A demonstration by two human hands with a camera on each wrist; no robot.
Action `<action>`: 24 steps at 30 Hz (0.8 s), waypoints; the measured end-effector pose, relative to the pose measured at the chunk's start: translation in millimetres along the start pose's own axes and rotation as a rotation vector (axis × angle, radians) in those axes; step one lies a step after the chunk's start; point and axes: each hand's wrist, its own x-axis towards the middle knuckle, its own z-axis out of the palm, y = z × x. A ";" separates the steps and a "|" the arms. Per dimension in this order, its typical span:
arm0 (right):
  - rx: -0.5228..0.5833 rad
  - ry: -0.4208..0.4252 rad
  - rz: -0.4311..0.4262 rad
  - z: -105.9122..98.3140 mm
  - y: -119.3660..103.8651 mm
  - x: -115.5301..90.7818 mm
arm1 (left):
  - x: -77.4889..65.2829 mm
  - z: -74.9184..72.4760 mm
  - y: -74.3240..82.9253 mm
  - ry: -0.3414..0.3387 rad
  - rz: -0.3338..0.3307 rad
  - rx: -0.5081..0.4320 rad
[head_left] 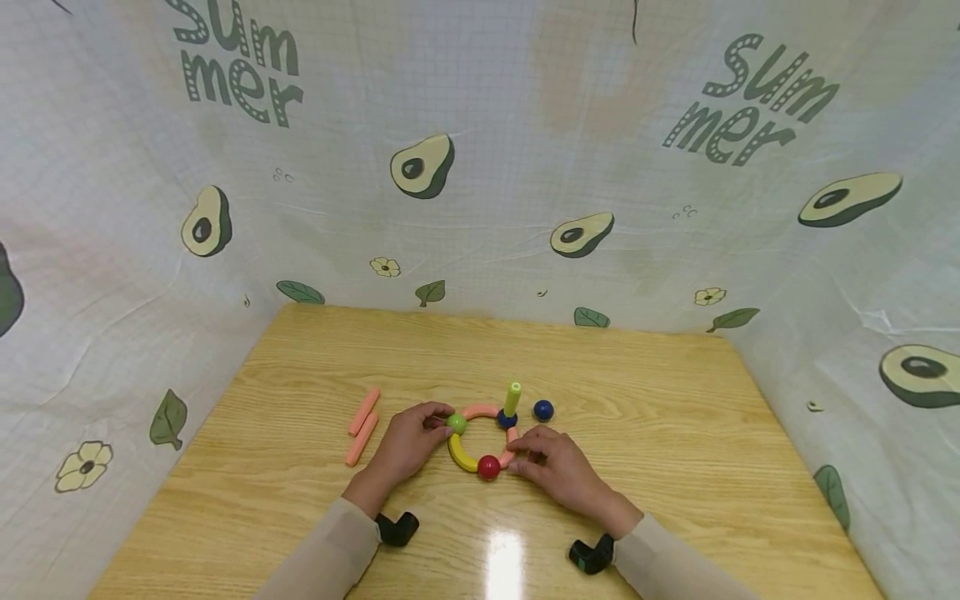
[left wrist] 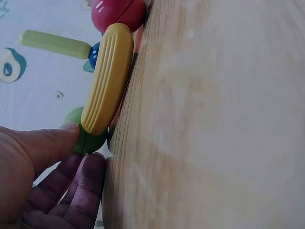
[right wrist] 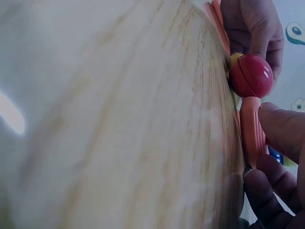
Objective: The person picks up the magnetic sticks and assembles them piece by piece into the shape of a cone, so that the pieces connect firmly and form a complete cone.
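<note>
A ring of toy balls and curved rods lies on the table. My left hand (head_left: 408, 440) pinches its green ball (head_left: 457, 424) between thumb and fingers at the left side. From there a yellow curved rod (left wrist: 108, 78) runs to the red ball (head_left: 489, 467) at the front. My right hand (head_left: 561, 468) holds the pink curved rod (right wrist: 251, 129) on the right side, thumb against its ridged face, right beside the red ball. Another pink curved rod (head_left: 480, 411) spans the back to a blue ball (head_left: 507, 419), from which a light green straight rod (head_left: 513, 398) stands up.
A loose blue ball (head_left: 543, 410) sits just right of the ring. Two straight pink rods (head_left: 364, 411) lie left of my left hand. The wooden table (head_left: 645, 392) is bordered behind and at both sides by a printed white cloth (head_left: 495, 108).
</note>
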 end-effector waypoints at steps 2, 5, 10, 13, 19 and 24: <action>0.001 -0.005 0.003 -0.4 -0.3 -0.1 | 0.5 0.5 -0.2 0.001 -0.001 -0.001; 0.005 -0.013 0.012 -1.2 -0.7 -0.1 | 1.7 1.9 -0.6 0.002 0.001 0.014; 0.023 -0.018 0.013 -1.8 -0.4 -0.5 | 3.4 4.3 -0.1 0.006 0.001 0.044; 0.026 -0.017 0.017 -2.4 -0.5 -0.8 | 3.4 5.1 0.4 0.014 0.001 0.044; 0.029 -0.008 0.013 -1.0 -0.2 -1.2 | -1.8 -0.9 -1.2 0.048 -0.003 0.047; 0.043 -0.013 0.029 -1.6 -0.4 -1.6 | -12.0 -27.6 -0.5 0.108 -0.016 0.047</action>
